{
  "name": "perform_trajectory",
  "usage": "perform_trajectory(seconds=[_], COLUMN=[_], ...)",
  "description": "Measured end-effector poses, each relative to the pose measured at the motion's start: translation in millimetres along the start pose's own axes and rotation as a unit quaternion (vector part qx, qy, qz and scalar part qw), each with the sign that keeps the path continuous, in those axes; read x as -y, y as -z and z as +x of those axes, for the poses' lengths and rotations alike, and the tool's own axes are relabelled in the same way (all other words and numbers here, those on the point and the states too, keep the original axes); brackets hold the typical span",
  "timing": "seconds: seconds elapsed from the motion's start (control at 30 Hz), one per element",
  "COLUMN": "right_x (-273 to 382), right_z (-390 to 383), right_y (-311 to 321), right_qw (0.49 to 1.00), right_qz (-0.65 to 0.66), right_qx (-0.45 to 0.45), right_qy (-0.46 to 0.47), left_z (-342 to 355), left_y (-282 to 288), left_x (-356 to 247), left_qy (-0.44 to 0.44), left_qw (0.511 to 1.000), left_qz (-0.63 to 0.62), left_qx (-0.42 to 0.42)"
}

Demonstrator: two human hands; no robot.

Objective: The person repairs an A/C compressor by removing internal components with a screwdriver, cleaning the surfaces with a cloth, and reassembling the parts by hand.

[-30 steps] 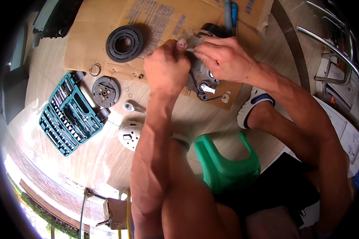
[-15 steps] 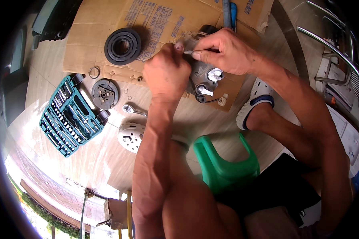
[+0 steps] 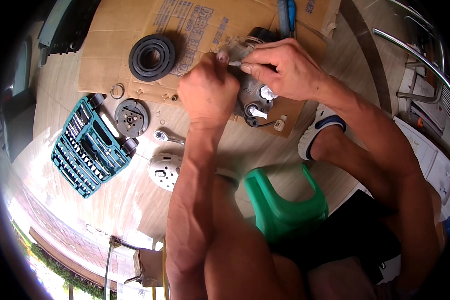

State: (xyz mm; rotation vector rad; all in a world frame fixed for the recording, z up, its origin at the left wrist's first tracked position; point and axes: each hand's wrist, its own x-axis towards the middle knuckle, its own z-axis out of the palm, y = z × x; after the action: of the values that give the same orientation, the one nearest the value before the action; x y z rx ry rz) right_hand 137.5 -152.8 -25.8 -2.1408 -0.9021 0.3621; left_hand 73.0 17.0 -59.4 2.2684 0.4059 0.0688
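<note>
A grey metal compressor (image 3: 248, 94) lies on the flattened cardboard, partly covered by my hands. White paper wads (image 3: 256, 112) plug its ports, and a short cable ends in a pale connector (image 3: 280, 123). My left hand (image 3: 208, 89) is closed at the compressor's left side; its fingertips are mostly hidden, so what they grip cannot be made out. Thumb and fingers of my right hand (image 3: 287, 69) pinch a thin grey metal piece (image 3: 234, 63) over the compressor's upper part, pointing toward the left thumb. Its kind is unclear.
On the cardboard (image 3: 115, 40) rests a black grooved pulley (image 3: 151, 57). Left of my forearm are a round clutch plate (image 3: 131, 118), a metal ring (image 3: 117, 91), a ratchet (image 3: 169, 137) and a teal socket set (image 3: 90, 145). Blue-handled tools (image 3: 287, 17) lie beyond; a green stool (image 3: 285, 210) stands near.
Both hands keep nearly the same pose at the compressor, the right one shifted very slightly. The whole view has moved a little.
</note>
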Motion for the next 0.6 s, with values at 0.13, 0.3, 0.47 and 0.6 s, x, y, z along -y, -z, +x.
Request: perform_trajectory(seconds=[0.13,0.3,0.47,0.6], right_x=[3,17,13,10], right_z=[10,1,-4,-8], right_y=[38,27,35,43], right_qw=[0.926,0.977,0.955,0.984], right_qz=[0.205,0.048,0.187,0.089], right_qx=[0.168,0.186,0.083,0.067], right_qy=[-0.27,-0.09,-0.217,-0.139], left_z=[6,1,6,11], left_y=[7,12,18,30], left_x=[8,14,21,14], left_qy=[0.07,0.043,0.063,0.155], left_qw=[0.997,0.991,0.975,0.919], left_qz=[0.008,-0.119,-0.192,-0.317], left_qx=[-0.013,0.039,0.096,0.176])
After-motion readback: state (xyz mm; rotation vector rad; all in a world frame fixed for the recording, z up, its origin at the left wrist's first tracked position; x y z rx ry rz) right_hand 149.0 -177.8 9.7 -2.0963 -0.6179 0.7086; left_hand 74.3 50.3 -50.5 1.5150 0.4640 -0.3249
